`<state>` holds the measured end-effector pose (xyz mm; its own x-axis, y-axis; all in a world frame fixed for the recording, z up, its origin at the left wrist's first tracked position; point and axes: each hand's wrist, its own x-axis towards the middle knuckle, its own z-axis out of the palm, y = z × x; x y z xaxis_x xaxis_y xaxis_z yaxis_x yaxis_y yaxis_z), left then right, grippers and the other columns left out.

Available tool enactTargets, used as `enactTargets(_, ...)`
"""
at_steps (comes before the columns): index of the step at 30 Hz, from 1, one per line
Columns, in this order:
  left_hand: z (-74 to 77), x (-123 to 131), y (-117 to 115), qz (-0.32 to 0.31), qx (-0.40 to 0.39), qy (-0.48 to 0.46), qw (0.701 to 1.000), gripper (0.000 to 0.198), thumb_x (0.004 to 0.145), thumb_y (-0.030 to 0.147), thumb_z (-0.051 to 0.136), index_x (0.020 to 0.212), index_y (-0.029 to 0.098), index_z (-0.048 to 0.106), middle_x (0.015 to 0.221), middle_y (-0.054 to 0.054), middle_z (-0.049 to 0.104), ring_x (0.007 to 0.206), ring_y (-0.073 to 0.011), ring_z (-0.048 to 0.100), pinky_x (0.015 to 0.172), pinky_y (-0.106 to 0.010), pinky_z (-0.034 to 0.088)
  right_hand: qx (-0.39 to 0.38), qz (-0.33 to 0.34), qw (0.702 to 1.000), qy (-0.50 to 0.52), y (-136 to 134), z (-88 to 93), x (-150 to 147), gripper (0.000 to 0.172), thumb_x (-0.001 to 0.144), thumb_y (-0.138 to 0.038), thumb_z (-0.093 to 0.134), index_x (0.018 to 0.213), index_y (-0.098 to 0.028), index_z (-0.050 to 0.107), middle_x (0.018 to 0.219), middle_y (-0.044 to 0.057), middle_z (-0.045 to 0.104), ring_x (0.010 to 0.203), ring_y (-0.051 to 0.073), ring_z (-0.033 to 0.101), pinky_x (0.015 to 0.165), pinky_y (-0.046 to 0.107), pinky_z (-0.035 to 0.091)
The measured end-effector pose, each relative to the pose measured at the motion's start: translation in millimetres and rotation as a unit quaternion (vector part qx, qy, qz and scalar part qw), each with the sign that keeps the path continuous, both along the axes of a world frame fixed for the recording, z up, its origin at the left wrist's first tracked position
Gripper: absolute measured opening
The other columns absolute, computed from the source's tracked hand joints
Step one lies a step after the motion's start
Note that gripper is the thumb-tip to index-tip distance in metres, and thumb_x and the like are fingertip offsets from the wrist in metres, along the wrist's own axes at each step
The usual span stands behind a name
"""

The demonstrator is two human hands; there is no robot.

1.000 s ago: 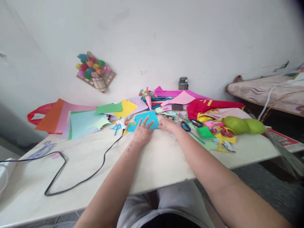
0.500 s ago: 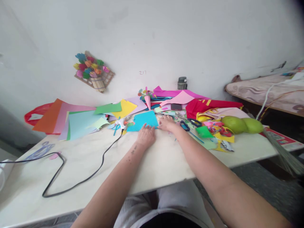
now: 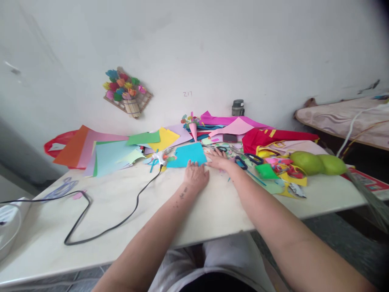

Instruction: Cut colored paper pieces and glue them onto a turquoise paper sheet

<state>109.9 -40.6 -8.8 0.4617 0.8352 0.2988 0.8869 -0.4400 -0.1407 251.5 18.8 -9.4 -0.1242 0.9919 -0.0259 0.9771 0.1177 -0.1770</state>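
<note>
A blue sheet of paper lies flat on the table in front of me. My left hand rests on its near edge, fingertips on the paper, fingers laid out flat. At the sheet's right edge my right hand lies palm down with its fingers spread. Neither hand is wrapped round anything. A white glue gun touches or nearly touches the sheet's left side. Dark-handled scissors lie just right of my right hand, among small paper scraps.
Coloured sheets lie at the back left. A black cord runs over the table. To the right are red fabric, a green packet and two green fruits. A pink paper cone stands behind.
The whole view has shifted, with the scene a little further right. My right hand's fingers are more spread at the sheet's right edge. The blue sheet stays flat under my left fingertips.
</note>
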Motion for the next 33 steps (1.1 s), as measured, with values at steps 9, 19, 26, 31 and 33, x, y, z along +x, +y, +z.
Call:
enactTargets(9, -1.6, -3, -4, -0.004, -0.009, -0.030, 0.999, 0.046, 0.084, 0.038, 0.033, 0.116, 0.013, 0.054, 0.116, -0.015, 0.056, 0.117, -0.0261, 0.042, 0.106, -0.046, 0.014, 0.108, 0.042, 0.993, 0.016, 0, 2.0, -7, 0.051, 0.080, -0.037, 0.052, 0.129, -0.028, 0.044, 0.142, 0.005, 0.031, 0.131, 0.028, 0.018, 0.104, 0.047, 0.016)
enactTargets(19, 3.3, -4, -8, 0.017, -0.038, -0.064, 0.997, 0.040, 0.084, 0.036, 0.033, 0.112, 0.018, 0.055, 0.121, -0.009, 0.054, 0.110, -0.0267, 0.043, 0.096, -0.047, 0.026, -0.024, -0.059, 0.813, 0.579, 4, 13.8, -62, 0.016, 0.081, -0.027, 0.047, 0.082, -0.014, 0.056, 0.071, 0.000, 0.058, 0.047, 0.006, 0.046, 0.044, 0.018, 0.038)
enactTargets(26, 4.1, -10, -2, -0.012, -0.026, -0.081, 0.996, 0.036, 0.081, 0.028, 0.041, 0.111, 0.017, 0.057, 0.118, -0.009, 0.057, 0.106, -0.0240, 0.051, 0.103, -0.045, 0.020, 0.007, -0.064, 0.773, 0.631, 12, -8.1, -58, 0.013, 0.079, -0.025, 0.049, 0.075, -0.015, 0.056, 0.067, 0.000, 0.058, 0.051, 0.007, 0.051, 0.051, 0.018, 0.042)
enactTargets(31, 14.7, -63, 23, 0.024, 0.015, -0.131, 0.991, 0.028, 0.075, 0.022, 0.051, 0.100, 0.020, 0.064, 0.115, -0.004, 0.061, 0.111, -0.0228, 0.046, 0.102, -0.038, 0.027, 0.016, -0.026, 0.841, 0.541, 15, -10.3, -59, 0.011, 0.073, -0.017, 0.052, 0.079, -0.015, 0.062, 0.071, -0.001, 0.062, 0.060, 0.009, 0.054, 0.061, 0.020, 0.044)
enactTargets(33, 13.5, -87, 31, 0.016, 0.045, -0.130, 0.990, 0.023, 0.072, 0.022, 0.056, 0.092, 0.022, 0.066, 0.115, -0.002, 0.061, 0.117, -0.0245, 0.042, 0.104, -0.041, 0.024, 0.022, -0.005, 0.871, 0.490, 15, -11.2, -61, 0.013, 0.070, -0.012, 0.055, 0.079, -0.015, 0.064, 0.074, 0.000, 0.064, 0.067, 0.010, 0.056, 0.065, 0.021, 0.044)
